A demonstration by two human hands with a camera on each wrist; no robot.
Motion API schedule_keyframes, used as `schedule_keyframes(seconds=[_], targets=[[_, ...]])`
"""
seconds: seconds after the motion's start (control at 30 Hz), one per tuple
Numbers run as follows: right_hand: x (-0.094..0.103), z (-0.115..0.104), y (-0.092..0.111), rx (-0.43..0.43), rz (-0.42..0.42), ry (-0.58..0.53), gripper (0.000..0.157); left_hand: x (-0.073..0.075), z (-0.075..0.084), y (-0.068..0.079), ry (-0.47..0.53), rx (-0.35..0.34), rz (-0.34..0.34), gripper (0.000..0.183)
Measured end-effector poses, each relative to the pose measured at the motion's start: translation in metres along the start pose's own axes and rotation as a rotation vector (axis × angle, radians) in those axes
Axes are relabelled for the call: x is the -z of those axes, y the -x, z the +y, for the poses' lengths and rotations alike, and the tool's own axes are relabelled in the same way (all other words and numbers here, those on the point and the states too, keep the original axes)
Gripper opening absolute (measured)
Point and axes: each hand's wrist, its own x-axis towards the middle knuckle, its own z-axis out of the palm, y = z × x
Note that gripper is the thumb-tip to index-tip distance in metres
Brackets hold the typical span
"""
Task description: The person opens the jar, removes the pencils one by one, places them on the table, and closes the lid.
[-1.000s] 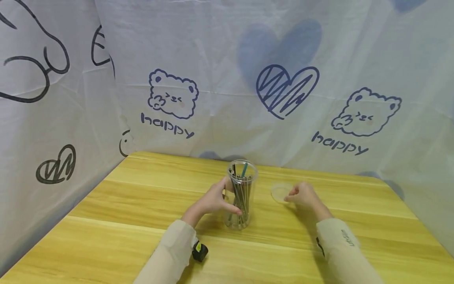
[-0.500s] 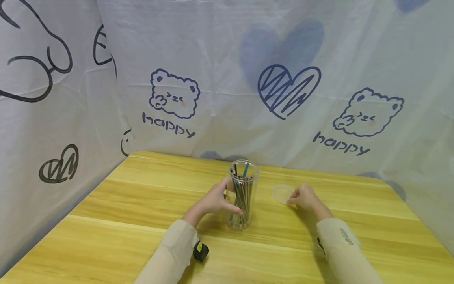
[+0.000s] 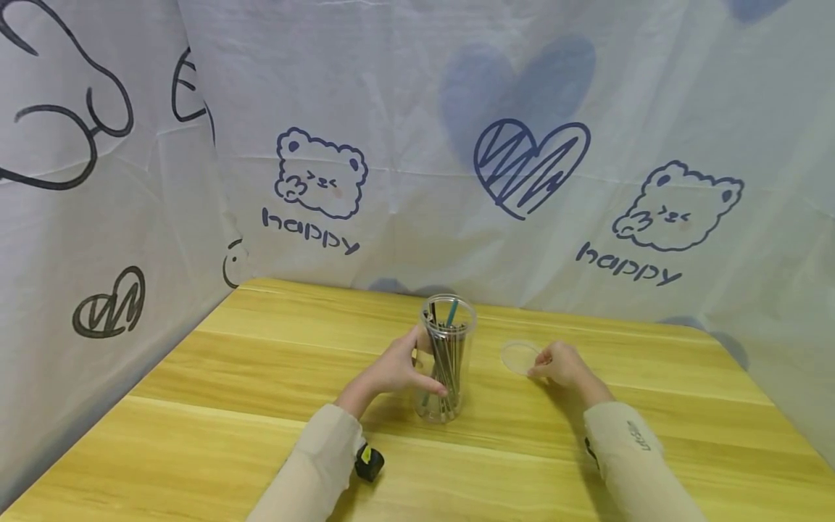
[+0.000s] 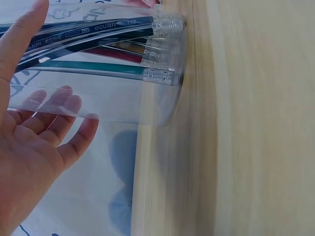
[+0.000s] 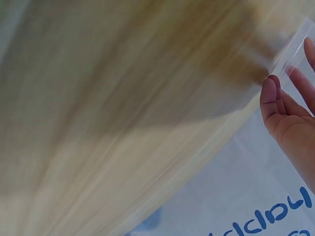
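A clear plastic jar [image 3: 466, 373] stands upright on the wooden table with its top uncovered. Inside are several dark pencils [image 3: 446, 359] and a teal one [image 3: 452, 312], their eraser ends down at the base in the left wrist view. My left hand [image 3: 393, 370] holds the jar from its left side, thumb in front and fingers around the back. To the right of the jar, a round clear lid [image 3: 518, 357] lies at or just above the tabletop; I cannot tell which. My right hand [image 3: 564, 364] pinches the lid's near right edge between thumb and fingers.
The yellow wood-grain table [image 3: 274, 428] reaches back to a white cloth [image 3: 404, 203] printed with bears and hearts. That cloth also hangs along the left side. Each sleeve has a black strap or device [image 3: 369, 462] near the wrist.
My right hand and the lid have shifted only slightly, a little toward me. The left hand and the jar hold their place; the head view has moved a touch.
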Motion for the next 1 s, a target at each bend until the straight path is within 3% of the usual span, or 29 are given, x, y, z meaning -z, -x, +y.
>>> schedule_keyframes(seconds=[0.17,0.33,0.43,0.57,0.67,1.0], targets=[[0.005,0.001,0.004,-0.01,0.01,-0.033,0.032,0.0,0.003,0.0,-0.023,0.015,0.003,0.069],[0.009,0.002,0.007,-0.025,0.03,-0.063,0.029,0.0,0.004,0.0,-0.047,0.011,0.01,0.071],[0.011,0.005,0.007,-0.017,0.043,-0.055,0.028,0.002,0.017,0.005,-0.019,0.006,0.023,0.073],[0.015,0.008,0.007,-0.005,0.049,-0.04,0.029,0.003,0.016,0.005,0.019,0.009,0.045,0.076],[0.018,0.006,0.009,-0.002,0.05,-0.046,0.03,0.002,0.002,0.001,0.028,-0.005,0.067,0.075],[0.024,0.004,0.013,0.085,0.112,-0.065,0.025,0.008,0.007,0.0,0.095,-0.058,0.14,0.068]])
